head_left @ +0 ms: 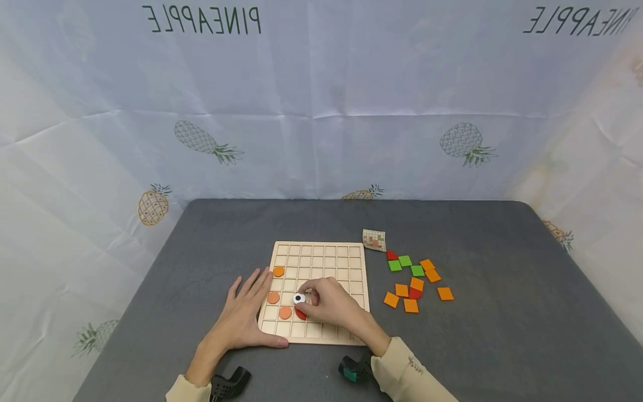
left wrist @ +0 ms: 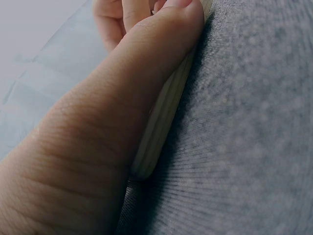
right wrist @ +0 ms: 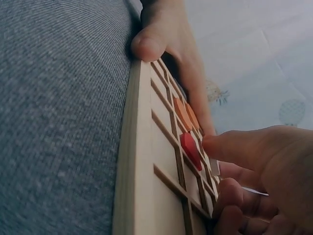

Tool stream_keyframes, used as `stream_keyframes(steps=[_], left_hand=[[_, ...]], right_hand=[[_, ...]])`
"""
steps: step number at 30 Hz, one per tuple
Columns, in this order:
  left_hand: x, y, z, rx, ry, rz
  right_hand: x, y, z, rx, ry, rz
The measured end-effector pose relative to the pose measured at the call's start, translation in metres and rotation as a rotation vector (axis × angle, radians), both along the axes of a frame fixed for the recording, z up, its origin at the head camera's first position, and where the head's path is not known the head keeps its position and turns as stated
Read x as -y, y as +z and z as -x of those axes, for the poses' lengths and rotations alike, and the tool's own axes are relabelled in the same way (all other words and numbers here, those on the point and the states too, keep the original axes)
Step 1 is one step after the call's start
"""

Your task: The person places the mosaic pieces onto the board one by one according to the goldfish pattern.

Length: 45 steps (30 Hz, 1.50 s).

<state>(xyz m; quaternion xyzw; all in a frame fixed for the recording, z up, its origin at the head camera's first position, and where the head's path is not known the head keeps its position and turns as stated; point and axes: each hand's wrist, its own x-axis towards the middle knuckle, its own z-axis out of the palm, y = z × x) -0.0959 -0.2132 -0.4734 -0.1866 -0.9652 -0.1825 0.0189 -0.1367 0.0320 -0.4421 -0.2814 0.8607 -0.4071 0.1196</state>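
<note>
A wooden grid board (head_left: 329,332) lies on the table. My left hand (head_left: 246,318) rests along its left edge, fingers spread and thumb at the near left corner; in the left wrist view the thumb (left wrist: 166,34) lies along the board's side. Between thumb and fingers my right hand (head_left: 329,301) pinches a white round piece with a black dot (head_left: 298,298), close over the grid. Just below it sits a red piece (head_left: 301,314), partly hidden by the hand in the head view. Orange discs (head_left: 284,312) lie in cells on the board's left side.
Right of the board lie several loose orange squares (head_left: 445,293), green pieces (head_left: 404,261) and red pieces (head_left: 392,255). A small printed card (head_left: 374,240) lies by the board's far right corner. A pineapple-print cloth (head_left: 321,84) hangs behind the grey table (head_left: 502,335).
</note>
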Motion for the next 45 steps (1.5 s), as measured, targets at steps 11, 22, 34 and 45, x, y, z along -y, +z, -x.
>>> stream_keyframes(steps=[11,22,34,45], left_hand=[[0.0004,-0.0007,0.0007,0.025,0.005,-0.001],[0.0012,-0.0001,0.0004,0.028,0.007,0.004],[0.0007,0.0013,0.0012,0.033,0.014,0.015],[0.0008,0.0005,0.0017,0.034,0.014,0.028]], right_hand=[[0.0020,-0.0020,0.0002,-0.004,-0.020,-0.020],[0.0006,-0.0031,-0.0001,0.012,-0.033,-0.004],[0.0005,-0.0032,-0.0002,0.007,-0.033,0.008],[-0.0002,-0.0021,-0.0011,0.010,-0.027,0.011]])
